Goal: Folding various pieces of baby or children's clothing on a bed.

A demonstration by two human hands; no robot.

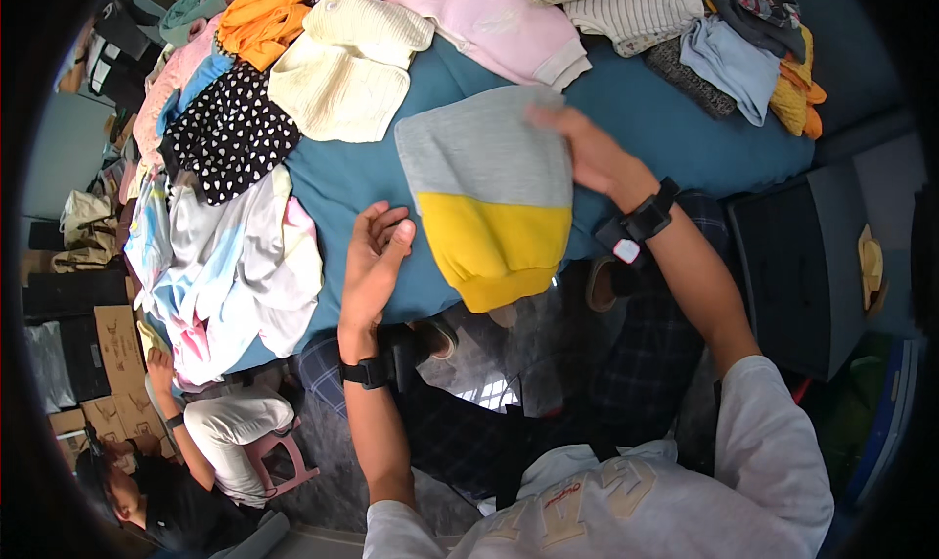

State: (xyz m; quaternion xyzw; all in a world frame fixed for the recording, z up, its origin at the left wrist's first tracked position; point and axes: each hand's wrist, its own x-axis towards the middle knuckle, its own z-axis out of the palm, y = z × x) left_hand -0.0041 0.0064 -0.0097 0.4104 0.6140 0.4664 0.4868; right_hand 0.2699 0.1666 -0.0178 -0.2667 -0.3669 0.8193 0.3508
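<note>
Your left hand (pixel 372 261) is empty, its fingers loosely curled and the thumb apart, just beside the left edge of a grey and yellow garment (pixel 499 207) with a strip of teal cover (pixel 675 138) between them. Your right hand (pixel 592 153) is at the garment's upper right corner, its fingers blurred over the grey part; you cannot tell whether they pinch the cloth or only pass across it. Each of your wrists wears a dark band (pixel 653 212).

The garment is in front of you, between your hands, grey at the far end and yellow nearest you. Its ribbed yellow hem reaches past the near edge of the teal cover, above the floor (pixel 528 363).

Beyond your left hand lie a cream garment (pixel 347 70), a black cloth with white hearts (pixel 230 134) and a crumpled pale cloth (pixel 240 266), with an orange cloth (pixel 264 21) farther back. Past the garment is a pink top (pixel 499 21); to its right are a striped shirt (pixel 636 13) and a light blue cloth (pixel 734 60).

At your lower left another person (pixel 235 437) sits by a pink stool (pixel 284 461), near cardboard boxes (pixel 127 363). To your right is a dark cabinet (pixel 792 266).
</note>
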